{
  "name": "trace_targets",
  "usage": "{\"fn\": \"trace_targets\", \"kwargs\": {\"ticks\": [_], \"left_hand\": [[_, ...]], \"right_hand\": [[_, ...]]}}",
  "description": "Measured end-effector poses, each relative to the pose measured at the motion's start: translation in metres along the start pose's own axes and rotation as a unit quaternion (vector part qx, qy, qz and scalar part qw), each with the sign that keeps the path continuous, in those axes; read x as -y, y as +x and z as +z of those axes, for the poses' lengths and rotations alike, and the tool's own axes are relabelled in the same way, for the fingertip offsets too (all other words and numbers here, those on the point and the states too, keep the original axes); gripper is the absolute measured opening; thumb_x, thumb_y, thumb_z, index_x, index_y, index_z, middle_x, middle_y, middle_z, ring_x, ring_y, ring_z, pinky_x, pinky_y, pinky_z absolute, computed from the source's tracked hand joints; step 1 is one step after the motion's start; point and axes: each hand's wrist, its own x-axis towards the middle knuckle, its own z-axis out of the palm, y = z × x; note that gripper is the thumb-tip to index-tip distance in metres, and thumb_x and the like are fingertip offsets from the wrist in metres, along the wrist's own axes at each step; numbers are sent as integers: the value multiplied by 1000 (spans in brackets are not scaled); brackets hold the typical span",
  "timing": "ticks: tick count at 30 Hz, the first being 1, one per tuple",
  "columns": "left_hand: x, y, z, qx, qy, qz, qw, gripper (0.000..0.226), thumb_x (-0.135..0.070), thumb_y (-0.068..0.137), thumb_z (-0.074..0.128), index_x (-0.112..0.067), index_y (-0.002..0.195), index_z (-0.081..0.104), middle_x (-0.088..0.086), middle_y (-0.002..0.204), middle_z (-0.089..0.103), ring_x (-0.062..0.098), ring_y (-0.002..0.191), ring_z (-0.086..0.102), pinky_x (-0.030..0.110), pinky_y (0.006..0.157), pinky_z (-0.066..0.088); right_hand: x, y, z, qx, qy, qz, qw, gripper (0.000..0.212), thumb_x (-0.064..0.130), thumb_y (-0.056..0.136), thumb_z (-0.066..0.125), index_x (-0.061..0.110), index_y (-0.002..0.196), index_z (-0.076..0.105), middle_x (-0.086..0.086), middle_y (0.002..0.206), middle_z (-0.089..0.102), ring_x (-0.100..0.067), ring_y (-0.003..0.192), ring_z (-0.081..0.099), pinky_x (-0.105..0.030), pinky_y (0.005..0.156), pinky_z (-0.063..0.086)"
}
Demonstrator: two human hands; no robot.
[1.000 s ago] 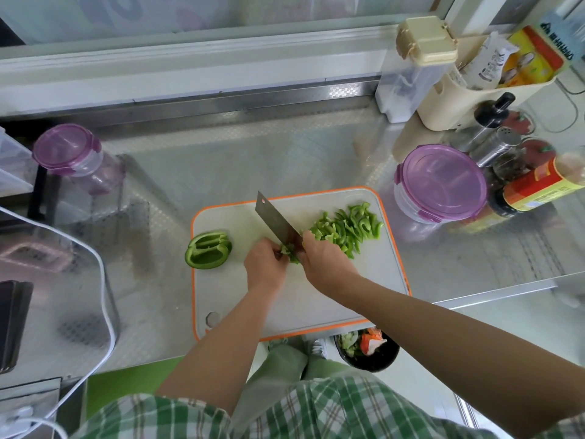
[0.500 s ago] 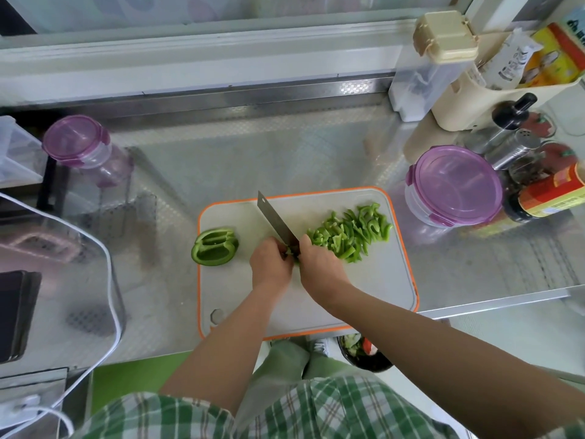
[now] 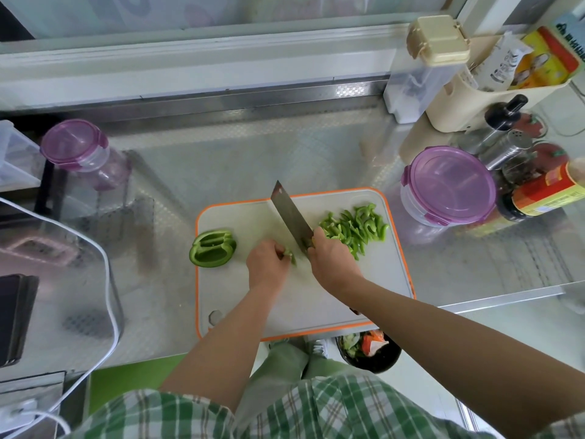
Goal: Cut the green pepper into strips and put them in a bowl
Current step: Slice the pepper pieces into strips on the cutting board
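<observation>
A white cutting board [image 3: 383, 280] with an orange rim lies on the steel counter. My right hand [image 3: 332, 261] grips the handle of a cleaver [image 3: 291, 213], whose blade points up and to the left over the board. My left hand [image 3: 267, 266] pinches a small leftover piece of green pepper [image 3: 289, 255] just left of the blade. A heap of cut pepper strips [image 3: 356, 228] lies on the board to the right of the knife. An uncut pepper half [image 3: 212, 248] sits hollow side up on the board's left edge.
A round container with a purple lid [image 3: 448, 185] stands right of the board, with sauce bottles [image 3: 544, 191] and shakers behind it. A purple-lidded jar [image 3: 79, 150] is at the far left. A black bowl of scraps [image 3: 368, 351] sits below the counter edge.
My hands have drawn apart, and the cleaver has come away from the small pepper piece that my left hand holds. The strips and the pepper half lie where they were.
</observation>
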Motion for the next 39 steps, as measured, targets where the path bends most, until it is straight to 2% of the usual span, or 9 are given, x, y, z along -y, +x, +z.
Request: {"fn": "trace_targets", "kwargs": {"ticks": [3, 6, 9, 12, 25, 31, 33, 35, 39], "left_hand": [[0, 0, 1, -7, -4, 5, 1000, 10, -15, 85, 68, -9, 93, 66, 9, 95, 70, 27, 94, 64, 29, 76, 40], [-1, -1, 1, -14, 3, 7, 1000, 12, -16, 86, 67, -8, 94, 67, 9, 98, 69, 27, 97, 62, 30, 77, 40], [-2, -2, 1, -16, 9, 9, 1000, 10, -14, 86, 66, -8, 94, 68, 9, 99, 70, 27, 98, 62, 31, 79, 41], [-2, -2, 1, -17, 14, 14, 1000, 10, -13, 86, 65, -8, 92, 70, 9, 97, 70, 27, 96, 63, 31, 78, 41], [-1, -2, 1, -19, 18, 42, 999, 14, -11, 83, 63, -6, 71, 68, 12, 74, 67, 33, 78, 61, 30, 61, 32], [-1, -3, 1, -26, 12, 41, 999, 9, -10, 82, 65, -8, 76, 71, 10, 80, 70, 30, 82, 63, 29, 64, 34], [-1, -3, 0, -29, 9, 37, 999, 7, -11, 83, 66, -8, 84, 72, 9, 88, 72, 28, 88, 64, 28, 70, 38], [-1, -3, -1, -24, 12, 32, 999, 7, -13, 84, 68, -8, 87, 72, 8, 93, 72, 27, 91, 65, 29, 74, 41], [0, -3, -2, -19, -7, 19, 1000, 13, -16, 82, 73, -8, 92, 70, 8, 97, 71, 26, 95, 64, 30, 80, 43]], "right_hand": [[3, -5, -4, 11, 6, -23, 1000, 10, 16, 98, 42, 12, 95, 33, -8, 75, 44, -30, 68, 43, -34, 58, 31], [8, -7, -2, 29, -12, -32, 999, 15, 16, 99, 41, 6, 110, 39, -11, 80, 49, -34, 74, 50, -36, 60, 37], [7, -10, 0, 30, -8, -29, 999, 9, 17, 99, 42, 9, 102, 38, -9, 77, 48, -33, 71, 49, -37, 58, 36], [6, -12, 3, 27, -11, -30, 999, 13, 18, 100, 42, 13, 94, 31, -8, 75, 46, -32, 68, 46, -37, 57, 33], [15, -1, 21, 19, -46, -11, 999, 17, 6, 96, 41, 14, 91, 27, -3, 69, 43, -32, 68, 50, -36, 54, 32], [10, 3, 18, 9, 6, 12, 1000, 12, 12, 98, 40, 15, 94, 30, -8, 77, 50, -37, 77, 58, -38, 56, 36], [8, 4, 16, -7, 12, 23, 1000, 6, 12, 98, 40, 12, 99, 34, -7, 78, 49, -36, 78, 58, -37, 57, 36], [4, 5, 12, -15, 24, 22, 999, 9, 13, 99, 40, 7, 105, 38, -8, 79, 49, -37, 78, 57, -36, 58, 36], [0, -3, 5, 3, 30, -19, 999, 9, 16, 99, 42, 9, 101, 35, -9, 78, 48, -33, 70, 49, -36, 58, 33]]}}
